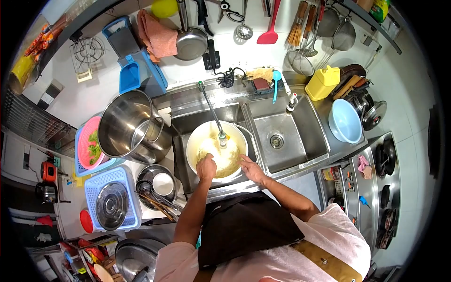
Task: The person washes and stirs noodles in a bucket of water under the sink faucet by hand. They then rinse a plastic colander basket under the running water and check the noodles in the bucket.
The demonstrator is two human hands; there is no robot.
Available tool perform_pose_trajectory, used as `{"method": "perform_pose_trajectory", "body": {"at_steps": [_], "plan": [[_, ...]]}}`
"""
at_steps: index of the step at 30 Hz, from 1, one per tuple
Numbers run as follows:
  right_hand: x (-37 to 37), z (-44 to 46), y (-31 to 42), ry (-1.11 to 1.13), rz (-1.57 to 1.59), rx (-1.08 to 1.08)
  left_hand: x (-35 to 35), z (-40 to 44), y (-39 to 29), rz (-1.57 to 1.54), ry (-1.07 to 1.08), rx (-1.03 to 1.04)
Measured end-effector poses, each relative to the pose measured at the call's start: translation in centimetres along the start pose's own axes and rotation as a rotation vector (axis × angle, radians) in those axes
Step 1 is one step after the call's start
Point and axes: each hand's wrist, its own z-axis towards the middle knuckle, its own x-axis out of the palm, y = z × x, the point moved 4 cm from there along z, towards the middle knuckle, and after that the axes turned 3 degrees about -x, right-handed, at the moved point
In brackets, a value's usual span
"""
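Observation:
A large white bucket (192, 149) stands in the left basin of the steel sink. Cloudy, pale yellow liquid with froth (226, 165) fills its lower part. My left hand (206, 168) reaches over the near rim with its fingers bent down; the fingertips are hidden inside. On the bucket's right side, my right hand (253, 170) has its fingers over the rim, gripping it. The long faucet (212, 110) arches over the bucket, its end (222, 140) above the liquid between my hands.
At left stand a tall steel pot (129, 123), a pink basket (88, 143) with greens, a blue basket (128, 178) under a lid, and a bowl of utensils. The right basin (293, 141) has a drain. A yellow jug (323, 83) and blue basin (345, 121) stand right.

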Motion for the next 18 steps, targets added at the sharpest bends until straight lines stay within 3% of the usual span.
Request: {"method": "perform_pose_trajectory", "body": {"at_steps": [18], "plan": [[0.22,0.04,-0.09,0.016,0.014,0.029,0.11,-0.05,0.13,-0.019,-0.025,0.037]]}}
